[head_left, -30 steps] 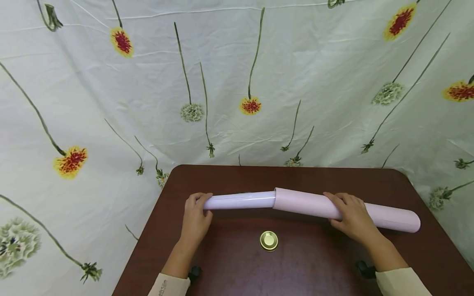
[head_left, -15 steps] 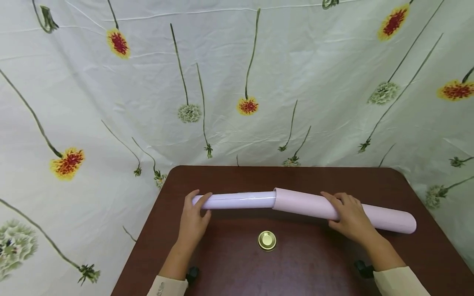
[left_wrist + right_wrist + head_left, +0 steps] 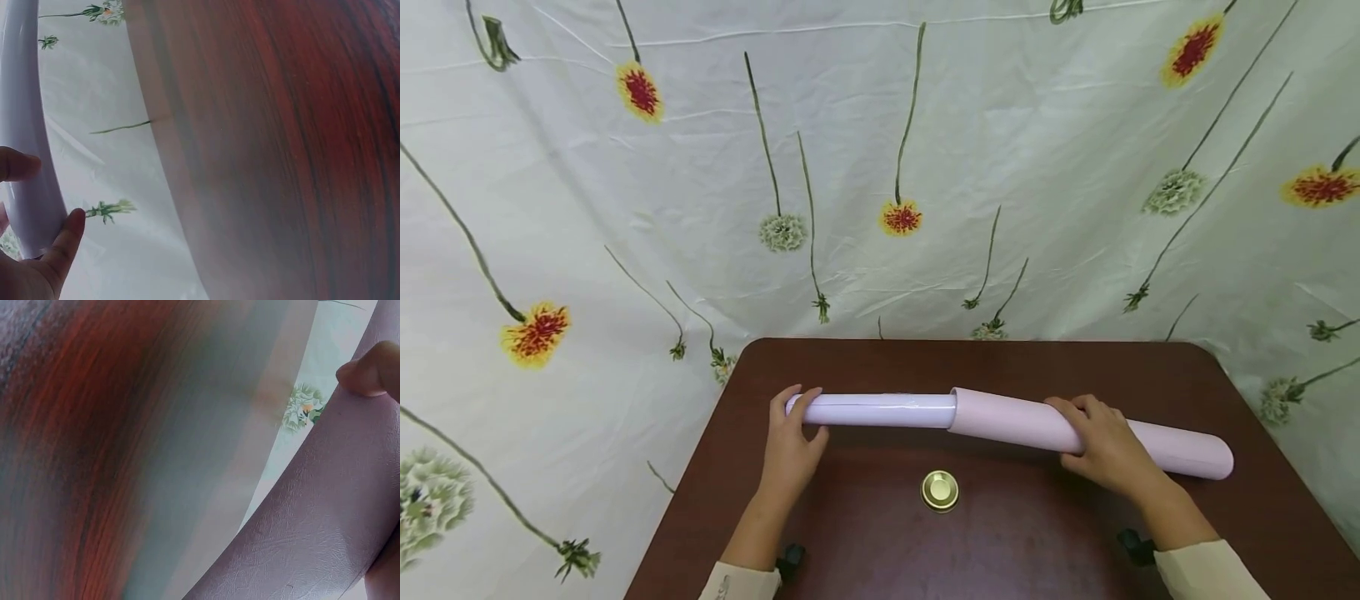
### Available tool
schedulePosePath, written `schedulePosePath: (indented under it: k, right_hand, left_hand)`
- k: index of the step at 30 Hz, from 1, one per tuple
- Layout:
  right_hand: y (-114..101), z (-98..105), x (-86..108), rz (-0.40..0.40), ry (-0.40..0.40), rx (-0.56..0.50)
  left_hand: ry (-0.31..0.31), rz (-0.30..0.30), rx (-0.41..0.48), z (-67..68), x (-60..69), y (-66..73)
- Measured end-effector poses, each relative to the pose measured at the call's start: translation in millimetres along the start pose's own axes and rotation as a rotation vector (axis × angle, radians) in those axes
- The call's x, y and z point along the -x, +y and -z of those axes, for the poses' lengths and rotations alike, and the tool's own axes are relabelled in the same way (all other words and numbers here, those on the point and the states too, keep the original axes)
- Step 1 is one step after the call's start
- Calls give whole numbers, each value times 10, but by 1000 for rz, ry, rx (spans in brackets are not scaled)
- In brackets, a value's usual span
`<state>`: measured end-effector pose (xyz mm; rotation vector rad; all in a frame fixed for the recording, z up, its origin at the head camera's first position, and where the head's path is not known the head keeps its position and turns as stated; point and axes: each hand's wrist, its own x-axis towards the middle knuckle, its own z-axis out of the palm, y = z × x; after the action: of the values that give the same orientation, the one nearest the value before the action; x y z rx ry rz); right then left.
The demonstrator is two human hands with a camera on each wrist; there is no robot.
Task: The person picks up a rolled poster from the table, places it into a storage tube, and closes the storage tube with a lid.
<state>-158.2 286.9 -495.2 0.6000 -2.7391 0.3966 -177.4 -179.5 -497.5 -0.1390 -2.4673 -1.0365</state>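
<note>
A glossy white roll (image 3: 880,410) lies sideways above the table, its right end inside the open mouth of a pink tube (image 3: 1000,421). My left hand (image 3: 792,450) holds the roll near its left end, fingers over the far side and thumb on the near side. In the left wrist view, a finger and the thumb press the white roll (image 3: 28,112) from opposite sides. My right hand (image 3: 1108,450) grips the middle of the pink tube from above. The right wrist view shows the tube's wrinkled pink surface (image 3: 312,500) under a fingertip. How deep the roll reaches is hidden.
A small round gold lid-like object (image 3: 940,491) lies on the dark brown table (image 3: 947,558), nearer than the tube. A white cloth printed with flowers (image 3: 850,275) hangs behind the table's far edge. Dark wrist straps show near both sleeves.
The left fingers have spread a little, and the roll's left end now shows between them. The pink tube has shifted slightly left. The view has also moved a little.
</note>
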Motion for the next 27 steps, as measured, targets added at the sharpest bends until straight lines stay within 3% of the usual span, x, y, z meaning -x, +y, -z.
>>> schedulePosePath:
  k: [5,12,17,27]
  right_hand:
    - [1,-22,-19,24,1,9]
    - [-26,-14,-30,-41,-58,4]
    - [-32,-31,-28,-59,-57,-3]
    - [-8,-67,-17,-57,-8,5]
  left_hand:
    - [6,26,15,19,-10,17]
    - [-20,80,38,51,-21,40]
    - [-26,111,82,62,-29,54]
    - [-115,90,155,92,-57,91]
